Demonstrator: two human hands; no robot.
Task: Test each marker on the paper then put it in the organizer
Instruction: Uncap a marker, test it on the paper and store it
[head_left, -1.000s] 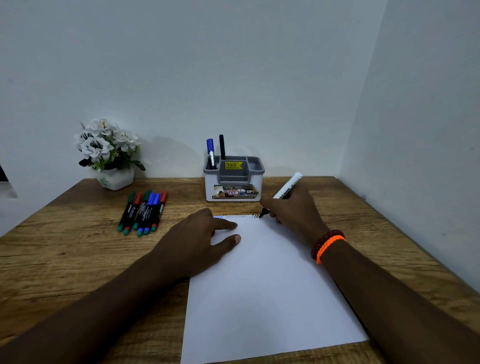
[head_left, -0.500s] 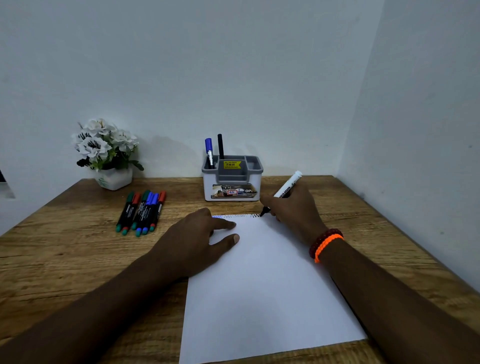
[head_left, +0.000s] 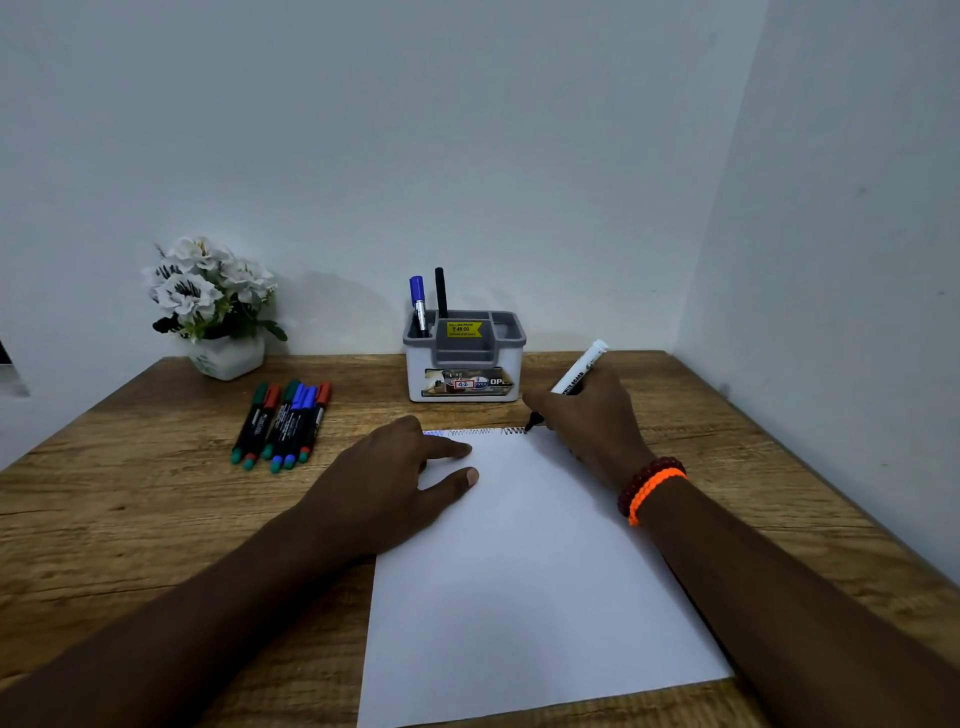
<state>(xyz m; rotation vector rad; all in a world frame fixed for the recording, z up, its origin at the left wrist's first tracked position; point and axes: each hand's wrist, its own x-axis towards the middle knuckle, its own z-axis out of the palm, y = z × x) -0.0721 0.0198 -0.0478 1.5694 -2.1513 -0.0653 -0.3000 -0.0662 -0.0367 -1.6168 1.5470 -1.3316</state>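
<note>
At ten o'clock on the bench (head_left: 104, 519) we see spare markers (head_left: 283, 423). Our left hand (head_left: 387, 488) presses the paper (head_left: 519, 571), fingers straight. The organizer (head_left: 465, 364) sits at twelve. Our right hand (head_left: 587, 421) has its fingers clamped on a white marker (head_left: 579, 369), tip touching the paper's top edge.

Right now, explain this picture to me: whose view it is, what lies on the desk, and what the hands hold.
No machine here: a person wears a camera on the head, looking down at their own hands. The left hand lies flat, pressing the white paper onto the wooden desk. The right hand grips a white-barrelled marker, tip at the paper's top edge beside scribbles. Behind stands a grey organizer holding two markers; left lies a row of markers and a flower pot.
</note>
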